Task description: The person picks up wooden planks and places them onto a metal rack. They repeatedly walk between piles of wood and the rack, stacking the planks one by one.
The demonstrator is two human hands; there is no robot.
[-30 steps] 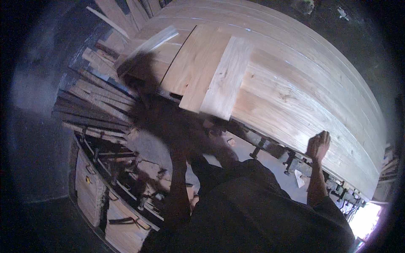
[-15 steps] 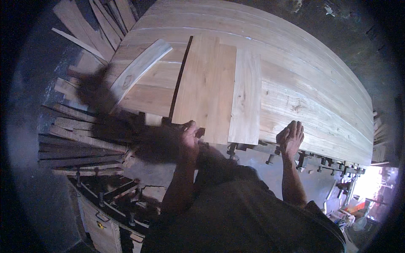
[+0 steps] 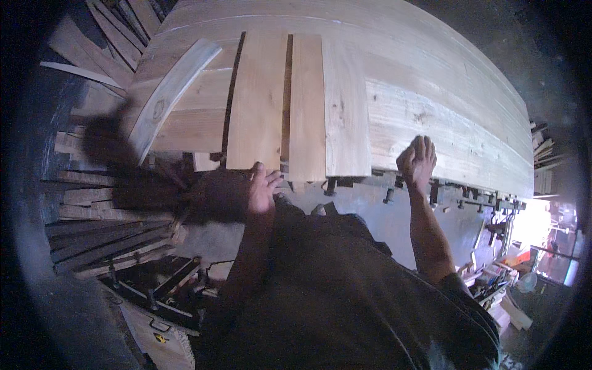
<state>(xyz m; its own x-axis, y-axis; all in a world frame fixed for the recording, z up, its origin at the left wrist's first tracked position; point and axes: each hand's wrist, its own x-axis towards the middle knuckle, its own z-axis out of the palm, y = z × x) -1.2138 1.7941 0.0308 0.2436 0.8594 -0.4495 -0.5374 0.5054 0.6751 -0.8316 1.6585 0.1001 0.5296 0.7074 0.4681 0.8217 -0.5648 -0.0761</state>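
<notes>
On the large wooden panel (image 3: 444, 132) before me, three loose boards lie side by side, their near ends at its front edge. A wide left board (image 3: 259, 92) stands apart from the narrow middle board (image 3: 307, 105) by a dark gap. The paler right board (image 3: 346, 111) sits against the middle one. My left hand (image 3: 264, 188) is open at the wide board's near end, thumb against it and fingers spread below the gap. Farther right, my right hand (image 3: 417, 161) rests on the panel near its front edge, fingers bent and close together, holding nothing I can see.
A bowed pale offcut (image 3: 176, 92) lies on the panel's left part. Wood strips (image 3: 92, 213) are stacked at the left. Clamp ends (image 3: 435, 192) jut from the panel's front edge. A wooden cabinet (image 3: 157, 336) with a dark metal-railed top stands at lower left.
A gap has opened between the wide left board and the middle board, which touched before. My left hand's fingers have loosened and spread. My right hand stays on the panel; the whole view has shifted.
</notes>
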